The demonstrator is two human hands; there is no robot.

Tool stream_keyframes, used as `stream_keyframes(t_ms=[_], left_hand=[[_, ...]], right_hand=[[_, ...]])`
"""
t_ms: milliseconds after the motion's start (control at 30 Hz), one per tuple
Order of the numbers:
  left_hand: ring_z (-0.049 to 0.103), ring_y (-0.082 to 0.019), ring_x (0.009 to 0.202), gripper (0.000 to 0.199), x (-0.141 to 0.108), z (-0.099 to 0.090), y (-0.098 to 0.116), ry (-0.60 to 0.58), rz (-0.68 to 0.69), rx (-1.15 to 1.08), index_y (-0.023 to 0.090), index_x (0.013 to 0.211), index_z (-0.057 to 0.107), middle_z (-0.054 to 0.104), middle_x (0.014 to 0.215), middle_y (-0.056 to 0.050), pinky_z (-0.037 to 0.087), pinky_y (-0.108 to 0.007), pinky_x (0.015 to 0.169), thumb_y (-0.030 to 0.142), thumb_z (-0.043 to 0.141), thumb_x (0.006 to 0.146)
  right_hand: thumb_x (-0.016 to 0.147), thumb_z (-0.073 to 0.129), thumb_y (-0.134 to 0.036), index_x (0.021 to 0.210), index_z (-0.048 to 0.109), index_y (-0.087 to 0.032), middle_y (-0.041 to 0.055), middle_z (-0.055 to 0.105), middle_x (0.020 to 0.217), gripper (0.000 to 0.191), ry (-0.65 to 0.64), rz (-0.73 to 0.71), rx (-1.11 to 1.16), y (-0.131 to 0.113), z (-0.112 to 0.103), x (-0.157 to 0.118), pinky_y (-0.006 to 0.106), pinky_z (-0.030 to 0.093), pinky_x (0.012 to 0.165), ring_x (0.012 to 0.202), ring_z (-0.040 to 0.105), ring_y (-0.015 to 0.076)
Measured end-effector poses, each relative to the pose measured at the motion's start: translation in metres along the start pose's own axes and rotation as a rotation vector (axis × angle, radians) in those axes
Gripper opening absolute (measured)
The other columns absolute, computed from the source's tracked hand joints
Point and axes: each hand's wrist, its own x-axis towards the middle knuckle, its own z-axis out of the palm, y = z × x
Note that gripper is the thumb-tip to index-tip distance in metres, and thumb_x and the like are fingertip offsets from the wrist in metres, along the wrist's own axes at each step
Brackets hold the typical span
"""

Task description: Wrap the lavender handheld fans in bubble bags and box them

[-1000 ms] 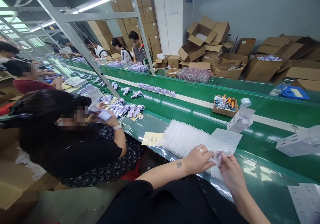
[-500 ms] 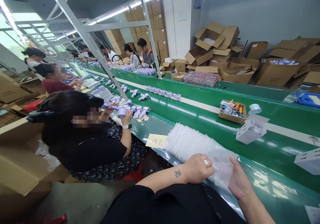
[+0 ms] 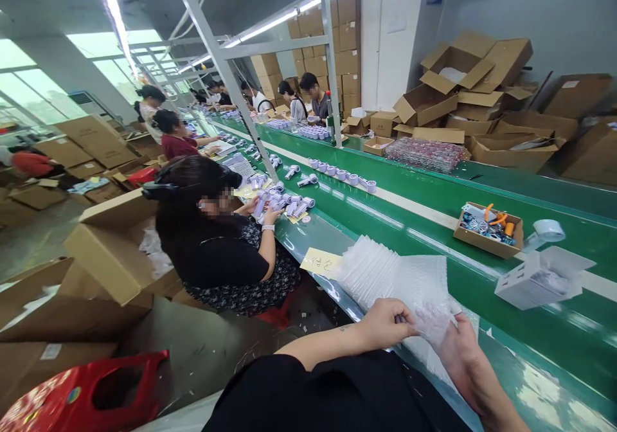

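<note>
My left hand (image 3: 388, 323) pinches the near edge of a clear bubble-wrap bag (image 3: 424, 278) that I hold up over the bench edge. On the bag's other side is my right hand (image 3: 465, 358), thumb in front and fingers partly hidden behind the clear film, gripping it. A fanned stack of bubble-wrap bags (image 3: 364, 268) lies on the bench just beyond my left hand. Beside the stack is a yellow paper (image 3: 319, 262) with handwriting. More bubble wrap lies below my hands.
Right of the bench's bags stand a white box (image 3: 523, 284), a tape roll (image 3: 549, 229) and a carton of parts (image 3: 489, 239). A co-worker (image 3: 212, 245) sits at left handling light-purple devices (image 3: 294, 204). A metal post (image 3: 255, 136) rises from the bench. A red stool (image 3: 87, 390) is lower left.
My view has swung left. The bag has been raised off the stack, and my left fingers now pinch its edge. The co-worker's hands have lowered with a device.
</note>
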Motion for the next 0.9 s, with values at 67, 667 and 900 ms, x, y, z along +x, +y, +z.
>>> stream_keyframes(t_ms=[67, 667, 900], left_hand=[[0.06, -0.012, 0.073, 0.007, -0.004, 0.003, 0.001, 0.05, 0.104, 0.084, 0.013, 0.078, 0.068, 0.067, 0.077, -0.003, 0.045, -0.02, 0.07, 0.017, 0.066, 0.072], [0.061, -0.015, 0.075, 0.012, -0.016, -0.016, 0.002, 0.344, 0.214, 0.218, 0.015, 0.081, 0.064, 0.067, 0.077, -0.005, 0.047, -0.025, 0.072, 0.015, 0.052, 0.078], [0.056, -0.014, 0.066, 0.013, -0.031, -0.046, -0.002, 0.541, 0.146, 0.146, 0.015, 0.073, 0.06, 0.061, 0.068, -0.004, 0.045, -0.025, 0.066, 0.023, 0.054, 0.081]], right_hand=[[0.056, 0.078, -0.043, 0.114, 0.048, -0.028, 0.0067, 0.062, 0.112, 0.067, -0.007, -0.028, -0.151, 0.005, 0.009, -0.003, 0.038, 0.051, 0.082, 0.097, 0.061, 0.025], [0.066, 0.069, -0.046, 0.099, 0.055, -0.021, 0.0088, 0.069, 0.099, 0.045, -0.108, -0.076, -0.56, 0.023, -0.01, 0.007, 0.029, 0.053, 0.075, 0.089, 0.064, 0.024], [0.075, 0.062, -0.041, 0.1, 0.057, -0.021, 0.0079, 0.069, 0.096, 0.033, -0.194, -0.137, -0.561, 0.031, 0.018, 0.029, 0.033, 0.052, 0.077, 0.089, 0.064, 0.0237]])
